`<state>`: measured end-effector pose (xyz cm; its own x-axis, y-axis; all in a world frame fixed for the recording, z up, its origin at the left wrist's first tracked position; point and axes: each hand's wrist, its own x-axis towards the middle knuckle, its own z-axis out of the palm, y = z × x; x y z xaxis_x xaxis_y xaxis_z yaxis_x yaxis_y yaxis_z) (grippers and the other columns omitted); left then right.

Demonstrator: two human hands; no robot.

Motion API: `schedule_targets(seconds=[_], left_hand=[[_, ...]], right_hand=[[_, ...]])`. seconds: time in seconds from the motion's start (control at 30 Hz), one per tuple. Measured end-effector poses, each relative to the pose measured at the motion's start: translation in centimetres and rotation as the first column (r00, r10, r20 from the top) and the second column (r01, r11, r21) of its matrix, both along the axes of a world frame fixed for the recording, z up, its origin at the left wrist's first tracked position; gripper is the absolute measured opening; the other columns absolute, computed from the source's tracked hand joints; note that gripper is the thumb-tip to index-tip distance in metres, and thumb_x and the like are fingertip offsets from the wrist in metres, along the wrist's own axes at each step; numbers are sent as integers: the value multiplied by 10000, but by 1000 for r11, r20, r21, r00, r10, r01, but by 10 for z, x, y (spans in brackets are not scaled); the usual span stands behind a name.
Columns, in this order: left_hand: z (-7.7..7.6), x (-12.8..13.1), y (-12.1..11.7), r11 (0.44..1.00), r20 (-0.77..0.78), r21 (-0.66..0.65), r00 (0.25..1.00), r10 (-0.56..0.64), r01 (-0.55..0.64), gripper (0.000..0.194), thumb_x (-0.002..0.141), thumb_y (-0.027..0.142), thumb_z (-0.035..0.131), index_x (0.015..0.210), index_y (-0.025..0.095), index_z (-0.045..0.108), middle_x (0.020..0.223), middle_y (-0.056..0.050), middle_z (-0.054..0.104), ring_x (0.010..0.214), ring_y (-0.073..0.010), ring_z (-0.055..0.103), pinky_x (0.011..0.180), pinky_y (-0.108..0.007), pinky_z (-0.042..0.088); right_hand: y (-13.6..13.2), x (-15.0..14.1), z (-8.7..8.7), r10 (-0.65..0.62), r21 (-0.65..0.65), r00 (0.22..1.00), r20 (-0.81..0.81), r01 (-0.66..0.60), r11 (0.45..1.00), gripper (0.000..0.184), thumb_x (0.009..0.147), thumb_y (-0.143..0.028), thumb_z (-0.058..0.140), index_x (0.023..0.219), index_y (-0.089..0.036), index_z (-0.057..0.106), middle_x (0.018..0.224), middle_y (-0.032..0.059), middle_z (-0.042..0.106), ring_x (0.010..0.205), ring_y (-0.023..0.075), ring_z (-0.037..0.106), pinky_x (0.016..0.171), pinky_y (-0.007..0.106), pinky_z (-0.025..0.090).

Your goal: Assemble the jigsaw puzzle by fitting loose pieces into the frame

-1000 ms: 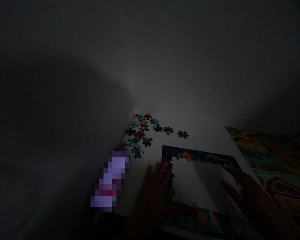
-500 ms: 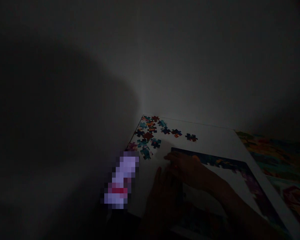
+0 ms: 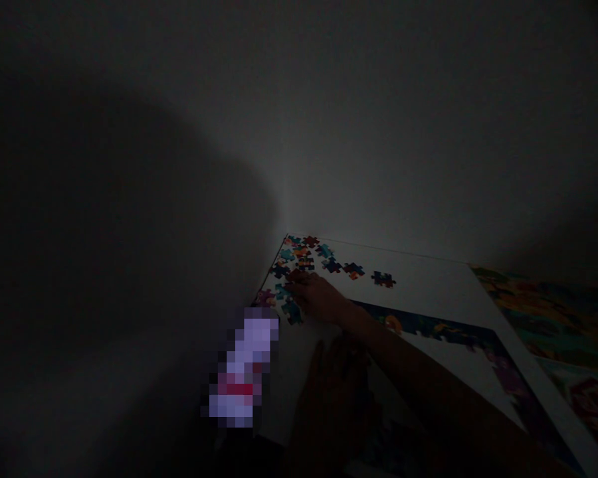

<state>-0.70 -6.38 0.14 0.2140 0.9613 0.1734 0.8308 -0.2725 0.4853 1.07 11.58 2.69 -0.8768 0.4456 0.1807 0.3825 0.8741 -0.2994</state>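
On the white board [image 3: 418, 282] near its far corner, the right hand [image 3: 313, 297] touches loose jigsaw pieces [image 3: 299, 265], its grip too dim to judge. The left hand [image 3: 333, 392] lies open near the puzzle border [image 3: 428, 328], which the low right forearm [image 3: 418, 365] could snag and shift.

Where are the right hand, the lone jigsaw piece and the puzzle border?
Right hand [image 3: 315, 297], head view, back of the hand.
Lone jigsaw piece [image 3: 383, 279], head view, piece's centre.
Puzzle border [image 3: 431, 329], head view, its far strip.
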Motion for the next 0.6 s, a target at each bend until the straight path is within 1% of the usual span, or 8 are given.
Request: schedule_targets(seconds=[0.07, 0.13, 0.23, 0.3, 0.4, 0.47, 0.53, 0.6], left_hand=[[-3, 0, 1, 1000, -8, -3, 1000, 1, -1, 649, 885, 356, 590, 1480, 292, 339, 1558, -25, 360, 1456, -260, 271, 1188, -559, 250], [-4, 0, 1, 1000, -20, -2, 1000, -10, 10, 678, 889, 360, 583, 1502, 290, 300, 1575, -33, 323, 1462, -268, 253, 1180, -571, 262], [-4, 0, 1, 1000, -48, 1, 998, -28, 28, 690, 889, 353, 576, 1510, 262, 288, 1606, -55, 231, 1471, -287, 217, 1170, -579, 276], [-3, 0, 0, 999, -58, -5, 998, -36, 36, 679, 894, 355, 565, 1508, 247, 296, 1613, -65, 203, 1469, -298, 222, 1169, -580, 276], [-4, 1, 1, 1000, -55, -4, 998, -24, 24, 641, 914, 379, 530, 1502, 239, 316, 1595, -79, 266, 1453, -310, 266, 1164, -582, 282], [-7, 1, 2, 1000, -54, 15, 999, -10, 10, 608, 921, 397, 524, 1486, 254, 351, 1573, -86, 323, 1434, -321, 305, 1155, -588, 291], [-9, 1, 2, 999, -57, 33, 998, -7, 9, 563, 925, 401, 536, 1458, 281, 397, 1552, -89, 359, 1405, -324, 350, 1144, -587, 302], [-9, 0, 2, 999, -60, 42, 998, -10, 12, 493, 934, 393, 554, 1404, 278, 460, 1507, -104, 411, 1340, -314, 428, 1100, -576, 356]], right_hand=[[3, 4, -6, -8, -13, 1000, -27, 8, 1000, 355, 942, -203, 512, 1286, -227, 597, 1395, 125, 536, 1260, 255, 513, 1044, 451, 401], [4, 8, -8, -4, -18, 999, -41, 4, 1000, 347, 945, -238, 520, 1282, -223, 601, 1400, 127, 536, 1252, 262, 521, 1037, 456, 401], [5, 14, -5, 15, -32, 998, -61, -17, 999, 306, 948, -260, 521, 1220, -187, 641, 1331, 134, 594, 1199, 259, 562, 1018, 430, 411], [7, 18, -2, -1, -43, 997, -80, -2, 999, 285, 958, -245, 495, 1177, -169, 661, 1255, 128, 641, 1147, 241, 590, 995, 394, 423], [13, 22, 0, -44, -67, 993, -109, 37, 997, 270, 952, -206, 484, 1139, -157, 672, 1191, 115, 669, 1097, 226, 605, 966, 365, 437], [19, 20, 0, -47, -90, 989, -137, 35, 995, 266, 936, -168, 496, 1136, -161, 670, 1184, 107, 669, 1114, 220, 593, 975, 355, 431], [26, 12, 0, -72, -127, 985, -159, 52, 991, 270, 933, -150, 489, 1137, -167, 666, 1174, 105, 669, 1128, 210, 585, 980, 344, 427], [33, -4, 1, -151, -155, 978, -145, 128, 980, 278, 939, -169, 485, 1167, -151, 644, 1197, 123, 652, 1137, 215, 576, 979, 345, 426]])
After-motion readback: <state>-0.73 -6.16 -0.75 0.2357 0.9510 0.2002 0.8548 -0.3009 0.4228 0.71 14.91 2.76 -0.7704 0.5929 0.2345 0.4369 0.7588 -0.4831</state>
